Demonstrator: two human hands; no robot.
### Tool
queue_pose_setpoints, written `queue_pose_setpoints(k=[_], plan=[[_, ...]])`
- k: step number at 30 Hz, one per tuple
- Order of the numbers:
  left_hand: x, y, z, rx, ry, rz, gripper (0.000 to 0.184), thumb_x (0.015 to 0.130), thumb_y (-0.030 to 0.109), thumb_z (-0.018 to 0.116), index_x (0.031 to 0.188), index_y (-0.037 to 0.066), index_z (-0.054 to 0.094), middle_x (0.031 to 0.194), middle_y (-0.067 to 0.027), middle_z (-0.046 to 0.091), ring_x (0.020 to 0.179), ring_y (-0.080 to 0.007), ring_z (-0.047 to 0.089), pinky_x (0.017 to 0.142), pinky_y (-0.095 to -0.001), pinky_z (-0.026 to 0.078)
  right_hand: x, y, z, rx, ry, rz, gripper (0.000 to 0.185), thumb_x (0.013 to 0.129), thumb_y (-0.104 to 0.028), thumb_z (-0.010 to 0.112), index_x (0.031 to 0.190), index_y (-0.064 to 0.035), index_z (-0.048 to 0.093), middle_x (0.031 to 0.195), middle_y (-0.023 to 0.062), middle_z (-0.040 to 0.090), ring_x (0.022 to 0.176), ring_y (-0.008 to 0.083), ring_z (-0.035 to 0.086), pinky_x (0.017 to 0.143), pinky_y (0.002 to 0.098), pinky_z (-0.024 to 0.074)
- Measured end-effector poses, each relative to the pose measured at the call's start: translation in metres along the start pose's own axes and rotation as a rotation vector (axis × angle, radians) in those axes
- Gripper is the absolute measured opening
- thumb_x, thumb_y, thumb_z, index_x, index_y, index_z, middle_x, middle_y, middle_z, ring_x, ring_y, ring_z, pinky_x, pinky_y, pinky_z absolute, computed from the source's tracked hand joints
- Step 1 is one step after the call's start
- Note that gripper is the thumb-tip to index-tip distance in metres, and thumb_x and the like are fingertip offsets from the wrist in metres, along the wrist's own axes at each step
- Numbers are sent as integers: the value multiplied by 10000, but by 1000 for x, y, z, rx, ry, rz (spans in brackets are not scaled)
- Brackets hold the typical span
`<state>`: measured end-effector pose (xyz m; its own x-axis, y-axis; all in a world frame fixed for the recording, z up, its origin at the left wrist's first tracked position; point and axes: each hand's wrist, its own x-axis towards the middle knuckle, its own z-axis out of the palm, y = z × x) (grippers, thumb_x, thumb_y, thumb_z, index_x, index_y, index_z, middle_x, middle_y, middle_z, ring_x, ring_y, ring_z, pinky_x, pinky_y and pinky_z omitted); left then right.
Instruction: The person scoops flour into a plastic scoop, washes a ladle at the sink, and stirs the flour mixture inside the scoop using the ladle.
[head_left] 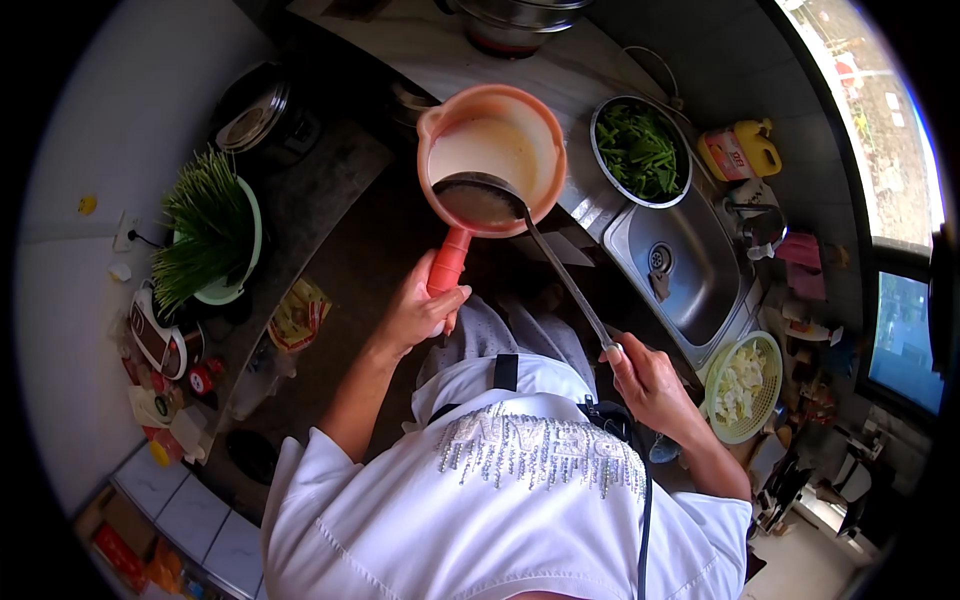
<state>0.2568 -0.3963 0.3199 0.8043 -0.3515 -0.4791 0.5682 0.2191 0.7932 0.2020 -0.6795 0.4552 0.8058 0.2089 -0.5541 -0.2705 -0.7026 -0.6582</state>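
My left hand (418, 308) is wrapped round the red handle of an orange-pink plastic dipper (551, 130), holding it up in front of me. Pale, milky liquid (485, 146) fills part of the dipper. In my right hand (648, 385) is the long handle of a metal ladle (566, 275), which slants up and left. Its dark bowl sits inside the near part of the dipper, at the liquid; I cannot tell how much the bowl holds.
A metal sink (690, 285) lies right, with a basin of cut greens (640, 150) at its far end. A green colander (770, 420) holds chopped pale leaves. A yellow jug (740, 150) stands behind. Left are long green stalks (205, 230) in a bowl and a rice cooker (265, 115).
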Motion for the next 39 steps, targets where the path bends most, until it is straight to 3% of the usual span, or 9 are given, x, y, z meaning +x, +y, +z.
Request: queue_pose_setpoints(k=[17,36,38,39], plan=[[0,-3,1,12,-13,0,382,846,71,634,1155,12,416,718,-32,511,466,-80,495,421,-238,416,8,-3,-14,123,-109,165,378,1012,-334,376,920,-9,546,506,71,457,439,159,448,463,308,372],[-1,-5,2,3,-42,-1,410,854,76,630,1187,6,402,701,-21,505,466,-69,484,417,-228,401,8,6,-17,53,-98,97,342,1010,-303,385,936,-6,537,514,77,453,454,182,450,478,323,370],[-1,-5,2,7,-48,-6,407,854,76,630,1184,7,403,700,-21,505,466,-68,483,418,-227,401,7,8,-14,136,-43,49,355,1018,-319,350,953,-19,529,469,4,419,346,85,401,375,252,323],[-1,-5,3,10,-43,4,405,855,77,630,1183,7,403,703,-20,502,469,-67,484,418,-225,400,6,7,-16,136,-42,49,355,1018,-319,350,953,-19,529,469,4,419,346,85,401,375,252,323]])
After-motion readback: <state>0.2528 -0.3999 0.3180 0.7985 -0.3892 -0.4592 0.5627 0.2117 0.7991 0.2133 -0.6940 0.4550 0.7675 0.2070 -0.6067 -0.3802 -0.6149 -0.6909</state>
